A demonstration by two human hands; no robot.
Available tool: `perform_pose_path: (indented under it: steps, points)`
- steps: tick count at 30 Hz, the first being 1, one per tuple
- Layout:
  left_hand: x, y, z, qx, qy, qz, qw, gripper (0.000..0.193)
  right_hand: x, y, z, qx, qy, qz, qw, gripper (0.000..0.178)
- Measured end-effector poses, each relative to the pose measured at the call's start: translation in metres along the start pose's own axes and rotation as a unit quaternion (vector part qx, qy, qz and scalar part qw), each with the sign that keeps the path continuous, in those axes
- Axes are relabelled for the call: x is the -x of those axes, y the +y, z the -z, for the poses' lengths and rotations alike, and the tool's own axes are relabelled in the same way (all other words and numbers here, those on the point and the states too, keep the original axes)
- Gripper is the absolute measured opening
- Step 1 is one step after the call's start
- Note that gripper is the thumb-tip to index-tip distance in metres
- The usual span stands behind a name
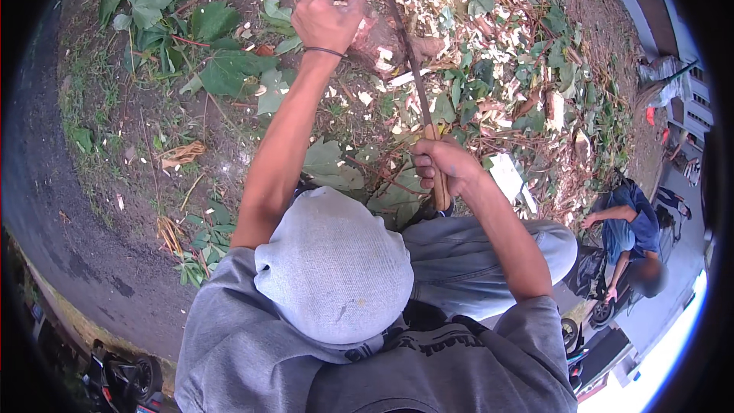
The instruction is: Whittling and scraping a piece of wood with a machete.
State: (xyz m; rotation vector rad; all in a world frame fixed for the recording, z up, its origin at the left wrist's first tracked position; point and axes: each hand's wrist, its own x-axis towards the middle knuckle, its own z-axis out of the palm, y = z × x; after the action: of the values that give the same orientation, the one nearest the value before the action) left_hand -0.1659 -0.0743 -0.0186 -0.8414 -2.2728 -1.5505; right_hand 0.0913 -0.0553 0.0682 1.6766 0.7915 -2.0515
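My right hand (449, 166) is wrapped round the wooden handle of a machete (411, 53). Its long dark blade points away from me, tip toward the far edge, passing over a short reddish-brown log (375, 37) on the ground. Left of the blade, beside the log, my left hand (330, 17) is closed in a fist. A small pale bit shows at its fingers, but what they hold is mostly hidden. Pale wood chips (459, 23) are strewn thickly right of the blade.
Large green leaves (229, 73) lie on the soil at left, with a paved road (53, 206) beyond. A white split piece of wood (506, 176) is near my right forearm. Another person (631, 229) bends down at the far right. Parked motorcycles (126, 375) stand at lower left.
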Motion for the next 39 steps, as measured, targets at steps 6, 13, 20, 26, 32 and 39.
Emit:
perform_pose_path:
  steps: [6,13,20,26,32,39]
  points:
    - [0.001,0.003,0.020,-0.046,-0.037,0.000,0.998,0.015,-0.008,0.015,-0.002,0.091,0.047,0.051,0.993,0.017]
    - [-0.044,0.036,0.067,0.000,0.015,0.002,1.000,0.020,-0.021,0.009,-0.012,0.126,0.011,0.181,0.975,0.017]
    - [0.042,-0.012,0.035,0.118,0.103,0.014,0.988,0.012,-0.159,0.105,-0.021,0.097,0.097,0.206,0.969,0.016]
    - [0.032,0.010,0.058,0.026,-0.020,0.126,0.991,0.023,-0.126,0.106,-0.009,-0.046,-0.060,0.152,0.985,0.013]
    - [0.020,0.023,0.056,-0.134,-0.101,0.030,0.985,0.027,-0.122,0.110,-0.015,0.023,0.033,0.179,0.983,0.013]
    - [0.020,-0.018,0.060,-0.206,-0.114,0.119,0.964,0.025,-0.041,0.040,-0.020,0.138,0.122,0.064,0.981,0.016]
